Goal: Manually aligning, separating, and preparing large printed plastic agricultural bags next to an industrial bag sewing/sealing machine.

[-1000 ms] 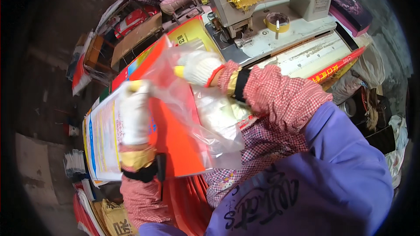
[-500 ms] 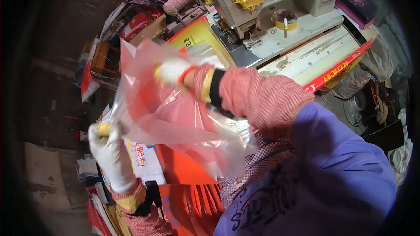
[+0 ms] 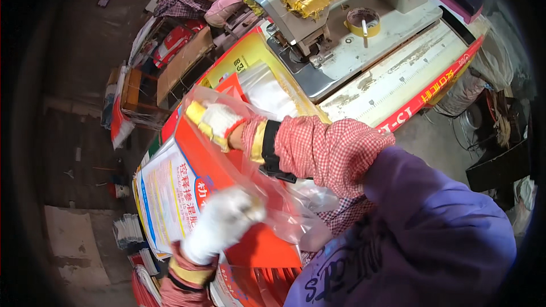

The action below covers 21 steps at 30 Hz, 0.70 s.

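Note:
A clear plastic bag (image 3: 287, 213) lies loosely over red and white printed sacks (image 3: 165, 185) stacked before me. My right hand (image 3: 219, 122), in a white glove with yellow fingertips, reaches into the clear bag, film showing around its fingers. Those fingers are stretched out toward the far left. My left hand (image 3: 230, 222), also white-gloved and smeared by motion, is over the red part of the top sack. Its fingers look curled in at the near edge of the clear film. The exact grip is blurred.
A sewing machine (image 3: 347, 0) stands at the far right, with a roll of yellow tape (image 3: 363, 23) on its bed. Yellow sacking (image 3: 242, 57) lies beside it. Left of the stack are white bundles (image 3: 128, 231) and a wooden stool (image 3: 138, 88).
My left hand has swung right and inward from the stack's left edge. The raised, billowing clear bag has dropped onto the sacks. My right hand has moved slightly lower.

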### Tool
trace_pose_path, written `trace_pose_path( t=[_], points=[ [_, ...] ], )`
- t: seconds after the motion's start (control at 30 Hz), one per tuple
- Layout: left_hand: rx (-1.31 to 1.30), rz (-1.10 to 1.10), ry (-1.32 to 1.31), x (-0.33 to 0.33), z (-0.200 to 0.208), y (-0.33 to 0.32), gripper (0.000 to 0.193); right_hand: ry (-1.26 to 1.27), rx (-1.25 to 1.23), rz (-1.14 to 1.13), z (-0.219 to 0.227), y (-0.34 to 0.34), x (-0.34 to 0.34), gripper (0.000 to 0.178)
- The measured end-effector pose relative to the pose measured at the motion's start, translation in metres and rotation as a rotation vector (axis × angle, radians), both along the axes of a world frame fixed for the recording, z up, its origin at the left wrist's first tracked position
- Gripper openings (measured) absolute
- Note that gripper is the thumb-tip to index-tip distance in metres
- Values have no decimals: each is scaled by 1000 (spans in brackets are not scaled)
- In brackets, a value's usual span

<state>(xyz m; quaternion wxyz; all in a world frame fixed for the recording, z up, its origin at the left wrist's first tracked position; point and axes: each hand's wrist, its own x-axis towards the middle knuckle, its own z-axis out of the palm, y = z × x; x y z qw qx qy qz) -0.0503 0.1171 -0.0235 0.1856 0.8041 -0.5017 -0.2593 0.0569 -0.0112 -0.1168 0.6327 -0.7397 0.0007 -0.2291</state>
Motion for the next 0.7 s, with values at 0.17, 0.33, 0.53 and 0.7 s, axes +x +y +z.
trace_pose_path(
  t=[0.17,0.33,0.53,0.7],
  points=[
    [-317,-142,-1193,65,52,-69,28,59,-116,177,15,4,-7,30],
    [118,-393,-849,99,27,-93,19,-274,-395,202,-23,30,-18,22],
    [-111,364,-346,118,23,-53,45,271,-175,592,-29,9,-56,62],
    [461,107,-1213,146,59,-70,31,-53,-639,590,-60,27,-46,38]
  ],
)
